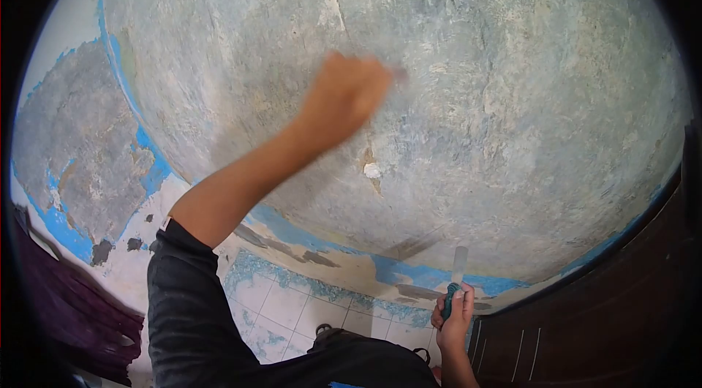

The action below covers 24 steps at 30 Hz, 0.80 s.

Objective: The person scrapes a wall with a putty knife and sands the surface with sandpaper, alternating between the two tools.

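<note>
My left hand (347, 95) is raised across the middle of a bare, scraped wall (475, 95), its fingers curled into a fist and smeared by motion. A small dark, blurred bit shows past the knuckles; I cannot tell what it is. Low on the right, my right hand (456, 318) grips a putty knife (449, 300) by its green handle, the pale blade pointing up along the wall's lower part. Below the left hand, a white patch (372, 170) sits in a chipped spot of the wall.
Blue paint remnants (409, 271) run along the wall's foot. Paint flakes lie over the white floor tiles (281, 307). A dark wooden panel (585, 307) stands at the right, and a purple cloth (73, 300) hangs at the left beside a second scraped wall patch (80, 132).
</note>
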Each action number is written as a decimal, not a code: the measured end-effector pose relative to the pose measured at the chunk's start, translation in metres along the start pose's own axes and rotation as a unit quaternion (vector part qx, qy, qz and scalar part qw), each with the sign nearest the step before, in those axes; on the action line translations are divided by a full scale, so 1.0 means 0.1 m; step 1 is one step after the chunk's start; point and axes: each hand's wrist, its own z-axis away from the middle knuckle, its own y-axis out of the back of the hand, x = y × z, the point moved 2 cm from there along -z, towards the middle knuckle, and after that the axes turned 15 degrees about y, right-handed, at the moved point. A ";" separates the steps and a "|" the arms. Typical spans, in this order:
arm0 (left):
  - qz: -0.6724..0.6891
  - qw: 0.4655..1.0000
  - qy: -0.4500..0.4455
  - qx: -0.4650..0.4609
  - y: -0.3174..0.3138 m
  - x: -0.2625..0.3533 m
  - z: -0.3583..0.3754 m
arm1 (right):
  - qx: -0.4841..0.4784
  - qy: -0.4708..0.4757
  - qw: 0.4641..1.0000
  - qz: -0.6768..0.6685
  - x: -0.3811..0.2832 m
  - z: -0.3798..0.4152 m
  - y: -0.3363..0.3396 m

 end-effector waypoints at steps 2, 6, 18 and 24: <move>-0.078 0.996 0.031 0.029 0.10 -0.14 -0.16 | 0.016 0.005 1.000 0.006 -0.02 0.00 0.01; -0.033 0.995 -0.084 -0.041 -0.30 0.32 0.34 | 0.022 0.000 1.000 0.005 -0.03 0.07 0.02; -0.062 0.992 -0.105 -0.018 -0.37 0.41 0.23 | 0.059 0.014 0.998 0.013 -0.09 0.26 0.10; -0.085 0.995 -0.056 -0.007 -0.03 -0.01 -0.27 | 0.061 0.023 0.997 0.043 -0.21 0.29 0.10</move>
